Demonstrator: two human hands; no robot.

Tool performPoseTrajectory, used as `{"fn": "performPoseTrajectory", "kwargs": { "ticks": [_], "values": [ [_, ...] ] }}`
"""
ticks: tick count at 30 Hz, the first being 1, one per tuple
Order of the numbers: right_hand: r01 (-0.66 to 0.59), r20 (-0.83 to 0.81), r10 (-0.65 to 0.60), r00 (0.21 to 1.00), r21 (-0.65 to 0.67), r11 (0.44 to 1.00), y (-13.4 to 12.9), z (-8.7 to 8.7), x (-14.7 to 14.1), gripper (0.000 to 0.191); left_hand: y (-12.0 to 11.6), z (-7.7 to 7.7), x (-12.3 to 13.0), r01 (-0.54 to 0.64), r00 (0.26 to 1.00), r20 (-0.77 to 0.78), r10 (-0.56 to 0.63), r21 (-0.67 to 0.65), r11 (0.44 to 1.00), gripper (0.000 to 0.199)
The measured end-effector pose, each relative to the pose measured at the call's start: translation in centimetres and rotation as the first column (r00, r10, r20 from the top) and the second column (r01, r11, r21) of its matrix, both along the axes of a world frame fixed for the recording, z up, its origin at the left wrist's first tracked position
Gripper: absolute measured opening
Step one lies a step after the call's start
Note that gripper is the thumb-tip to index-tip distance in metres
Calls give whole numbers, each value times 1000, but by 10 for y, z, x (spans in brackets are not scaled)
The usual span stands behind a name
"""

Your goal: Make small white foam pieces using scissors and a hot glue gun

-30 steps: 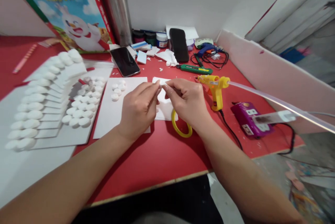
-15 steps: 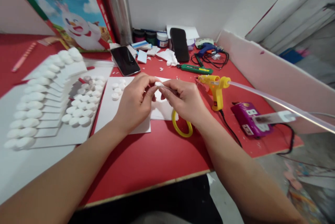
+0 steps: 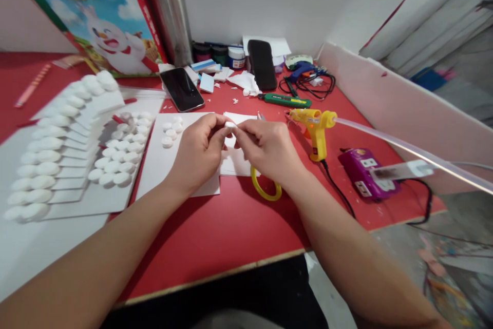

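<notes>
Both hands meet over the white sheets, fingertips pinched on a small white disc (image 3: 231, 125). My left hand (image 3: 202, 152) is closed, thumb and forefinger on the disc's left side. From the other side, my right hand (image 3: 269, 147) grips the same disc, its fingers curled. Several similar loose discs (image 3: 168, 141) lie on a white board (image 3: 156, 175) left of my left hand. Beneath the hands are white paper sheets (image 3: 241, 165). A yellow loop (image 3: 266, 196), like a scissors handle, shows below my right hand, which hides the rest.
To the left stand rows of white discs (image 3: 44, 181) on stacked cards, beside more discs (image 3: 111, 166). At right are a yellow glue gun (image 3: 318, 136) and a purple box (image 3: 367, 175). Behind lie a phone (image 3: 182, 90), a black device (image 3: 262, 64), a green cutter (image 3: 287, 100) and a steel bottle (image 3: 171, 16).
The fingers have shifted slightly around the white disc, with the right thumb raised a little. The whole view has drifted a little; both hands still hold the disc.
</notes>
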State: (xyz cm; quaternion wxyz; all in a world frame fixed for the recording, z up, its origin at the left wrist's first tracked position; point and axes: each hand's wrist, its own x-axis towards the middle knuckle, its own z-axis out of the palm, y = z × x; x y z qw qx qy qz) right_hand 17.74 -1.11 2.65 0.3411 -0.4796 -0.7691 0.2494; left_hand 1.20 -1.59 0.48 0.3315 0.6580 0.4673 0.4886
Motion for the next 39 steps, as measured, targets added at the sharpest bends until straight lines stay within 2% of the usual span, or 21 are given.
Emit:
{"fn": "performPoseTrajectory", "kwargs": {
  "ticks": [1,2,4,6,7,9,13,16,20,25,27,30,32,35,39],
  "values": [
    [-37,-168,9,986,-163,986,1,2,1,38,1,0,-2,11,1000,-24,-10,30,999,12],
    [-103,-327,-9,945,-324,940,3,4,2,42,2,0,-4,21,999,-45,-18,53,998,12],
    [-259,-538,-100,837,-551,793,7,7,4,47,4,0,-7,36,997,-78,-29,88,995,14],
    [-377,-620,-177,765,-653,657,10,9,5,45,4,1,-9,42,993,-114,-28,125,991,14],
    [-409,-635,-207,744,-678,610,11,9,5,43,4,2,-10,45,990,-136,-25,144,989,14],
    [-438,-653,-247,716,-695,570,11,10,6,36,4,2,-11,53,985,-169,-24,168,984,14],
    [-448,-696,-265,667,-660,603,12,7,8,20,5,1,-11,53,991,-127,-33,153,987,15],
    [-459,-708,-218,672,-629,627,12,4,10,19,6,0,-11,53,997,-67,-46,108,993,14],
    [-438,-680,-130,722,-594,675,12,1,11,30,7,0,-10,46,999,5,-46,61,997,13],
    [-373,-592,7,806,-498,783,11,1,7,45,6,0,-8,41,996,73,-42,17,999,12],
    [-287,-516,19,856,-444,849,10,0,6,47,6,0,-7,38,995,88,-38,3,999,12],
    [-73,-347,-28,937,-274,959,8,-1,4,43,4,1,-4,28,995,101,-26,-12,1000,11],
    [49,-256,-80,963,-125,991,5,-2,2,35,2,2,-1,11,994,108,-9,-16,1000,11],
    [149,-156,-136,978,73,986,-1,-3,-2,28,0,2,2,-30,995,95,29,1,1000,12],
    [125,-56,-114,992,240,963,-6,-4,-6,27,-3,2,4,-83,997,0,83,93,992,11]
  ]
}}
